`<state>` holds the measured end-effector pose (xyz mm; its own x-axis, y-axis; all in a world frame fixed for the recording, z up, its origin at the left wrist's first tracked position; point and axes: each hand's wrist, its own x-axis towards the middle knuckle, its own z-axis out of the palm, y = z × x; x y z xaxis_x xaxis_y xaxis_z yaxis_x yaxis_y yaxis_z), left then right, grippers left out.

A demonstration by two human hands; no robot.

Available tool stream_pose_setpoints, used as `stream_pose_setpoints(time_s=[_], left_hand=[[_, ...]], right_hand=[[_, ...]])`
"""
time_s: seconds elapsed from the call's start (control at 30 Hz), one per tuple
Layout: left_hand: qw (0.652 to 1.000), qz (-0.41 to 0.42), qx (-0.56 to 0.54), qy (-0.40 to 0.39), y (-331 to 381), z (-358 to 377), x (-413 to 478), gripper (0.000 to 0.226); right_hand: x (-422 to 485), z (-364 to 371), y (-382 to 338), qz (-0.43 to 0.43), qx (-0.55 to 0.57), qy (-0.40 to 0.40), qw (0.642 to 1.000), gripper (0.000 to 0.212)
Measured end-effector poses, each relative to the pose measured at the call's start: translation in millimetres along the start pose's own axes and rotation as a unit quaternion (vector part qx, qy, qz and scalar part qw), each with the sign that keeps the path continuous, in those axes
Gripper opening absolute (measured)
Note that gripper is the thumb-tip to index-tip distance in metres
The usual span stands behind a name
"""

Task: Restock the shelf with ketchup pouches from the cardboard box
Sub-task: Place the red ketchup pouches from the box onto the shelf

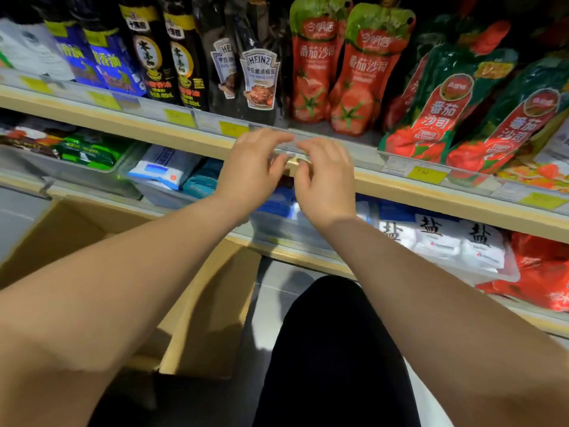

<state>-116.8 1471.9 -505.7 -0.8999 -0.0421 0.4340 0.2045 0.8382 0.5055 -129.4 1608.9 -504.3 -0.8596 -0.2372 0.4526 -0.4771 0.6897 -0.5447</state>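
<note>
A grocery shop aisle: yellow price tags (426, 174) line the shelf edge (123, 123), rows of sauce bottles (260, 78) and ketchup pouches (314, 66) above, salt bags (437, 238) on the shelf below

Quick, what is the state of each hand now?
Left hand: open, fingers at the clear plastic price rail, holding nothing.
Right hand: open, loosely curled, holding nothing.

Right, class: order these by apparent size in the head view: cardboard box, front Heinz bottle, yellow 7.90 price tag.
1. cardboard box, though it is nearer the camera, so its true size is unsure.
2. Heinz bottle.
3. yellow price tag.
</note>
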Motion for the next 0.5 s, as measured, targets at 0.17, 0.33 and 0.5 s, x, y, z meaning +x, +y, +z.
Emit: stream_pose_setpoints(time_s=[0.17, 0.33, 0.5], left_hand=[[0.991, -0.116, 0.057, -0.027, -76.6, -26.4, -59.9, 0.032], [0.961, -0.257, 0.083, -0.052, -153.0, -54.3, -133.1, 0.030], [0.922, -0.363, 0.107, -0.076, -221.5, -83.3, -205.2, 0.028]], right_hand=[[-28.7, 71.3, -35.8, -0.013, 0.061, -0.118, 0.991, 0.034], [-61.9, 156.3, -75.9, -0.008, 0.113, -0.244, 0.963, 0.036], [-94.8, 239.2, -121.2, 0.052, 0.091, -0.391, 0.914, 0.035]])
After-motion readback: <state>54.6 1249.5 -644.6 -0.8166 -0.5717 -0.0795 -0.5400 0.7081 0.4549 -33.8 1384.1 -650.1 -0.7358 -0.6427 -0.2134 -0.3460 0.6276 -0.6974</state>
